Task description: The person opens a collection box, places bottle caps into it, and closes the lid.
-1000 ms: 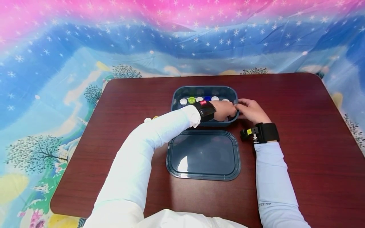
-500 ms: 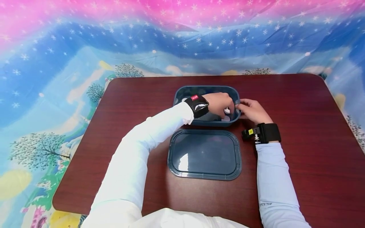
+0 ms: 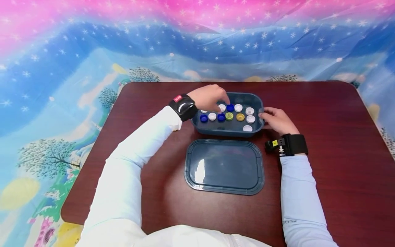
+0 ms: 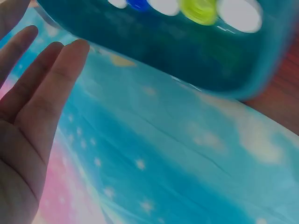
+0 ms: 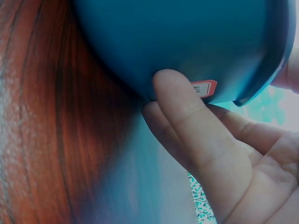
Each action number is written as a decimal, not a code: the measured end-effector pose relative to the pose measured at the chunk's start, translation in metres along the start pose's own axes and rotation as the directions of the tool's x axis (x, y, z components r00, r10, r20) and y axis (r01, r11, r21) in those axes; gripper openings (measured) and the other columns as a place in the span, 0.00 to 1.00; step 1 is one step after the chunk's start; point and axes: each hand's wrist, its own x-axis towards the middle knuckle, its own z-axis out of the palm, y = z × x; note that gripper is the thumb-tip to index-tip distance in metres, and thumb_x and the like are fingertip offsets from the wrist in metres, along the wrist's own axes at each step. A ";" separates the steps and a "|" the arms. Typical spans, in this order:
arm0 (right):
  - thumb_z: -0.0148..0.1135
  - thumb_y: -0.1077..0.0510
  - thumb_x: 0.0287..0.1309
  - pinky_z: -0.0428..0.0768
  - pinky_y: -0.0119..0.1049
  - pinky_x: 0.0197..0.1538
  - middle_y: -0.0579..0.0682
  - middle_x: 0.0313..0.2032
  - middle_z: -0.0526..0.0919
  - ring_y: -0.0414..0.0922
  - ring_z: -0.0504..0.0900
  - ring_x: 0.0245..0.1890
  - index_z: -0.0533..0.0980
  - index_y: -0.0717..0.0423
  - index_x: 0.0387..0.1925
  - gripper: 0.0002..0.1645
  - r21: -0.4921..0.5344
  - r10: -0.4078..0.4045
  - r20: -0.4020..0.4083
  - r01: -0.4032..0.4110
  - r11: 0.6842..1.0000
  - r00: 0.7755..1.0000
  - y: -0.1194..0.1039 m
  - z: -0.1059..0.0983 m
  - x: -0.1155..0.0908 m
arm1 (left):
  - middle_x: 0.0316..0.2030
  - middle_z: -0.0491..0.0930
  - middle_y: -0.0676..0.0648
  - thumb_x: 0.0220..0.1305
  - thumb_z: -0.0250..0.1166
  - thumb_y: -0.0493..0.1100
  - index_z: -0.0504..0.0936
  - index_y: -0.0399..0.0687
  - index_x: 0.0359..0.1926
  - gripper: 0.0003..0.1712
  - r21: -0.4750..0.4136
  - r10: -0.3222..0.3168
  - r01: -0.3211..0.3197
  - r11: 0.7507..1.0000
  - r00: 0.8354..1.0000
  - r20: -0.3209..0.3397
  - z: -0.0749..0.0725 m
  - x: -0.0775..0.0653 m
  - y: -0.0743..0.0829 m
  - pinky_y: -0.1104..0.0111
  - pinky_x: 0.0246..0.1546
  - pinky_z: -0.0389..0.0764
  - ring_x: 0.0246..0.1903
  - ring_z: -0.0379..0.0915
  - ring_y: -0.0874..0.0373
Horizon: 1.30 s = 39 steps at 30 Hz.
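Note:
A dark blue plastic box (image 3: 222, 131) stands near the back of the table, with white, blue, green and yellow bottle caps in it. Among them are a green cap (image 3: 229, 116), a yellow cap (image 3: 240, 117) and a blue cap (image 3: 204, 118). My left hand (image 3: 207, 97) hovers over the box's left part with loosely bent fingers and hides some caps. In the left wrist view its fingers (image 4: 70, 60) show spread and holding nothing. My right hand (image 3: 277, 120) grips the box's right end wall, with its thumb at the rim and its fingers (image 5: 173, 88) against the outside.
The box's dark blue lid (image 3: 224, 167) lies flat in front of it. A cap (image 3: 175, 129) on the table is mostly hidden behind my left sleeve. A patterned cloth (image 3: 197, 44) hangs behind the table (image 3: 333, 137).
My left hand has drawn back leftward from the box's right end, uncovering caps there. My right hand stays at the same end wall.

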 end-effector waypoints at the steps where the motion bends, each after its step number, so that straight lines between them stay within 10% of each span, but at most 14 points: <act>1: 0.48 0.50 0.72 0.79 0.40 0.51 0.67 0.62 0.66 0.55 0.78 0.52 0.54 0.65 0.73 0.37 -0.001 0.002 0.001 -0.002 1.000 1.000 0.000 0.000 0.000 | 0.53 0.80 0.48 0.60 0.70 0.41 0.82 0.45 0.56 0.22 -0.008 -0.010 0.010 1.000 1.000 -0.010 -0.001 -0.005 -0.004 0.67 0.56 0.71 0.56 0.73 0.56; 22: 0.49 0.46 0.71 0.79 0.36 0.50 0.66 0.61 0.67 0.52 0.79 0.51 0.55 0.64 0.72 0.38 -0.016 -0.008 -0.009 0.008 1.000 1.000 -0.001 0.001 -0.004 | 0.51 0.81 0.43 0.53 0.75 0.39 0.84 0.42 0.53 0.24 -0.151 -0.309 0.293 0.944 0.945 -0.103 0.034 -0.119 -0.079 0.58 0.55 0.73 0.55 0.73 0.48; 39: 0.48 0.46 0.71 0.80 0.34 0.48 0.67 0.61 0.67 0.51 0.78 0.50 0.56 0.65 0.72 0.38 -0.014 -0.011 -0.010 0.011 1.000 1.000 0.000 0.002 -0.002 | 0.44 0.83 0.45 0.56 0.71 0.36 0.86 0.43 0.49 0.18 -0.264 -0.333 0.303 0.916 0.940 -0.075 0.092 -0.131 -0.086 0.59 0.49 0.78 0.45 0.77 0.51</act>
